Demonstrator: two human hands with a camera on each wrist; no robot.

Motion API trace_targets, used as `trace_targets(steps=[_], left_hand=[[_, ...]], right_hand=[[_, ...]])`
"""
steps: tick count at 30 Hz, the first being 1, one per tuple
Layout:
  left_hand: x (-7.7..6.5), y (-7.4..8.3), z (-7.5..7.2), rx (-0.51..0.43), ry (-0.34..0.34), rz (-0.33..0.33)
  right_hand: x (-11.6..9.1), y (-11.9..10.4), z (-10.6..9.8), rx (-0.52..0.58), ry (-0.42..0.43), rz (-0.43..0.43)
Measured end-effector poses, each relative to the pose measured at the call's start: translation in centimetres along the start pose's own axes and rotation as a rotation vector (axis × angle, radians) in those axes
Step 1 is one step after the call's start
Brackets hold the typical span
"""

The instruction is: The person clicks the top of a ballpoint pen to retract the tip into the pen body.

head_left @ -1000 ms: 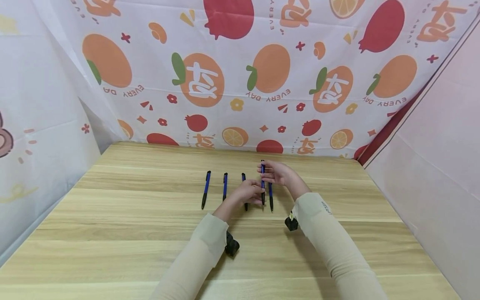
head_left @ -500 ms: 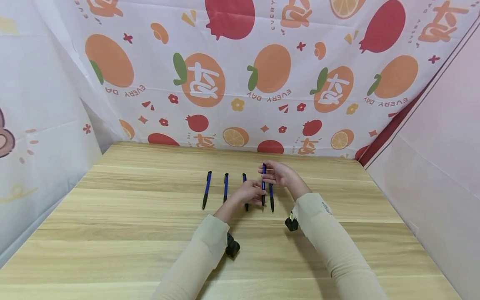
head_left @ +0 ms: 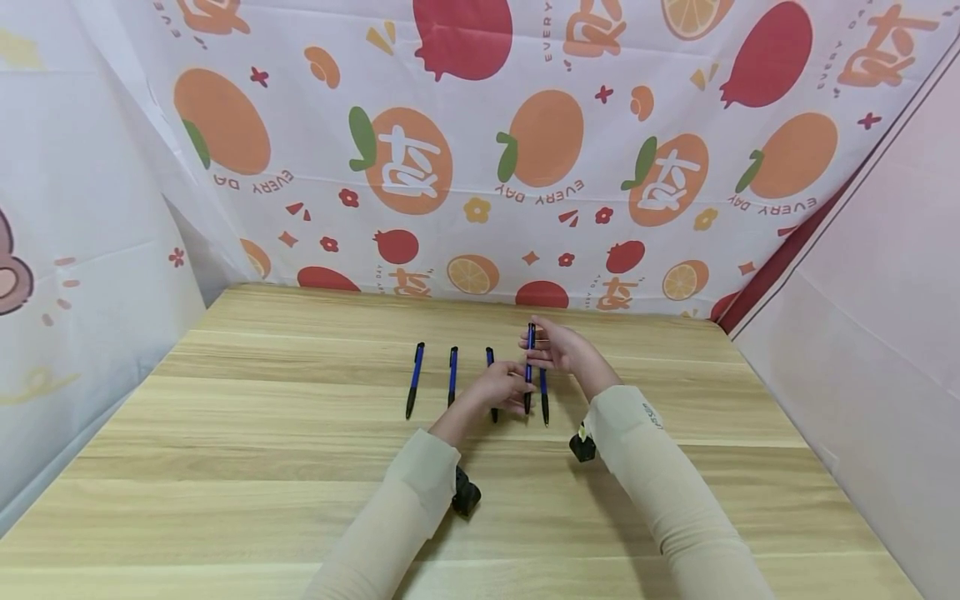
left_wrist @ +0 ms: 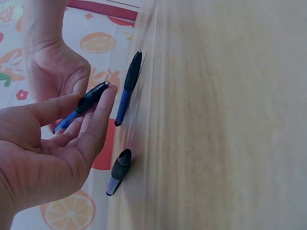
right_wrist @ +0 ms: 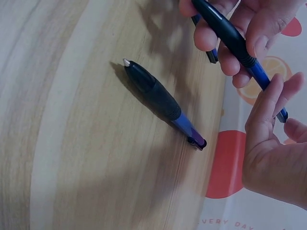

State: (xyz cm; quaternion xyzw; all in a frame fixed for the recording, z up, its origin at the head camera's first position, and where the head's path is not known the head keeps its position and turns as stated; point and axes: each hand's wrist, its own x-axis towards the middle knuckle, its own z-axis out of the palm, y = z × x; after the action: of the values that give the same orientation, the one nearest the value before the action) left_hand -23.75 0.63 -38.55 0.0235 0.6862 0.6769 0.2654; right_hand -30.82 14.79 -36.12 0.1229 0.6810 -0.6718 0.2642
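Both hands hold one blue pen point(head_left: 531, 340) with a black grip, raised above the table. My left hand point(head_left: 498, 385) pinches its black grip near the tip, as the right wrist view shows. Around the clicker end are the fingers of my right hand point(head_left: 562, 346), with the thumb at the very end point(right_wrist: 286, 117). A similar pen point(head_left: 544, 404) lies just right of the held one, partly covered by the right hand. Under the left hand lies another pen point(head_left: 490, 357), its middle hidden. Further left are a third pen point(head_left: 453, 375) and a fourth pen point(head_left: 415, 381).
The lying pens form a spaced row on the wooden table point(head_left: 262, 467). A fruit-printed cloth point(head_left: 480, 167) hangs at the table's back edge, with pale cloth walls at both sides. Small black cameras point(head_left: 465, 493) sit at the wrists.
The held pen has shifted slightly right, and the right thumb sits a little higher at its upper end. Both hands otherwise stay almost in place; the lying pens keep their positions.
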Motion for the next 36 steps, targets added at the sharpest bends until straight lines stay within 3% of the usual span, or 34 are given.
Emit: trace_targets(steps=[9,23,36], left_hand=[[-0.08,0.14,0.07,-0.012,-0.012,-0.003],[0.03,-0.15,-0.27,-0.036,-0.051,-0.005],[-0.17,-0.1,-0.17,-0.025,-0.026,0.031]], right_hand=[[0.03,-0.02,-0.08,0.021,0.023,0.023],[0.18,0.33,-0.22,0.049,-0.022,0.028],[0.41,0.35,-0.12,0.064,-0.003,0.036]])
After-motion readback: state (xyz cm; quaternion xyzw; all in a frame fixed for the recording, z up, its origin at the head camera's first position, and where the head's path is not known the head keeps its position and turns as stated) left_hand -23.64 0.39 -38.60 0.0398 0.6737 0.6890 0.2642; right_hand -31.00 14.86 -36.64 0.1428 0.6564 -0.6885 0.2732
